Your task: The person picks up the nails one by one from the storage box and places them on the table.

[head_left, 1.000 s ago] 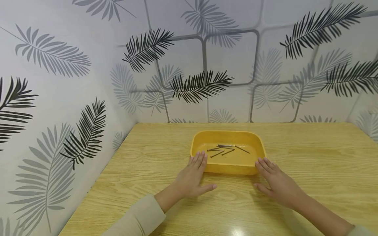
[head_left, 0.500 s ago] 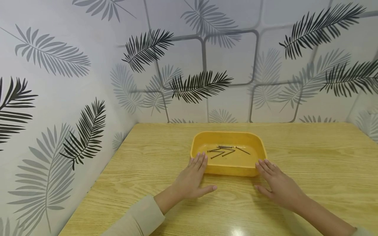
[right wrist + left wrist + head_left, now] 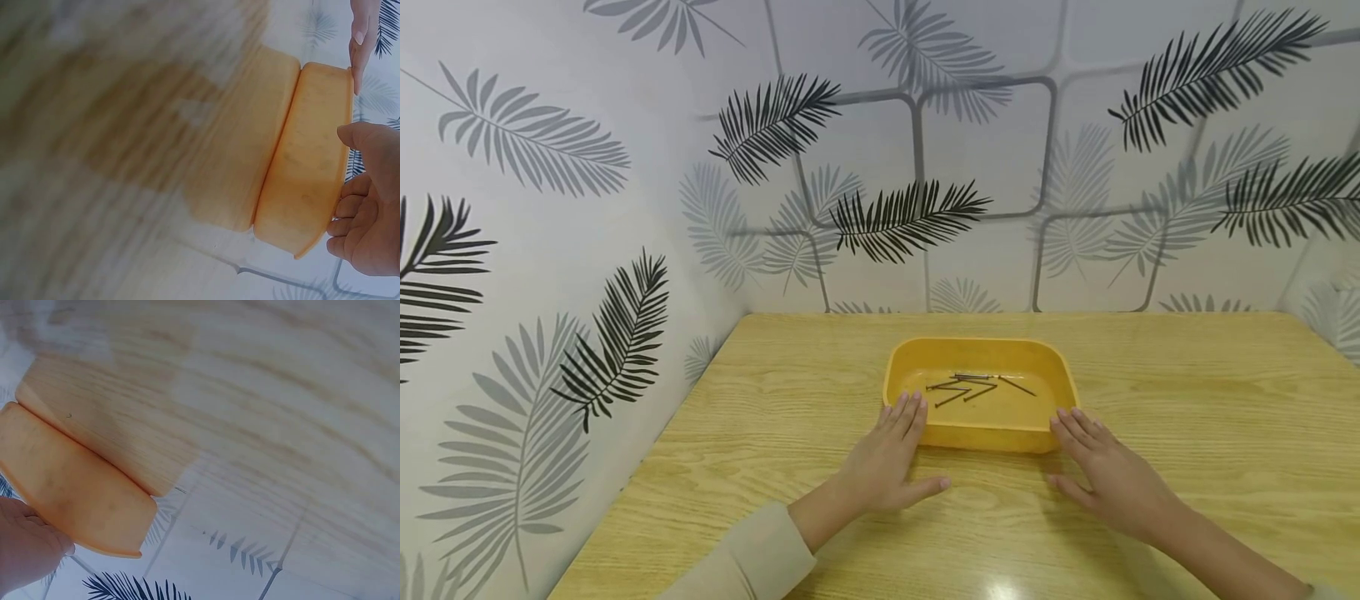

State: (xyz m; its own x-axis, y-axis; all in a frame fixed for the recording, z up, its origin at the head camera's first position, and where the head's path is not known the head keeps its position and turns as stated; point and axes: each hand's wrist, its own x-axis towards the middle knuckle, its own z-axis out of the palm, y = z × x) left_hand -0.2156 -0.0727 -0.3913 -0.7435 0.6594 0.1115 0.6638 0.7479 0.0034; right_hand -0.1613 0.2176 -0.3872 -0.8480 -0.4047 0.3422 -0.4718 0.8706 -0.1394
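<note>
Lying crosswise, the yellow rectangular plastic tray (image 3: 988, 438) spanned from left hand (image 3: 886, 462) to right hand (image 3: 1112, 475), both straight-fingered, touching its near corners without grasping.

corner of an indoor room that looks domestic, though the exact kind of room cannot be told. pale walls (image 3: 985, 158) carry a decorative print of black and grey palm-like leaves (image 3: 910, 221) and rounded grey outlines (image 3: 919, 137); against them stands a wood-grain table (image 3: 1210, 392) with a glossy, light-reflecting top.
</note>
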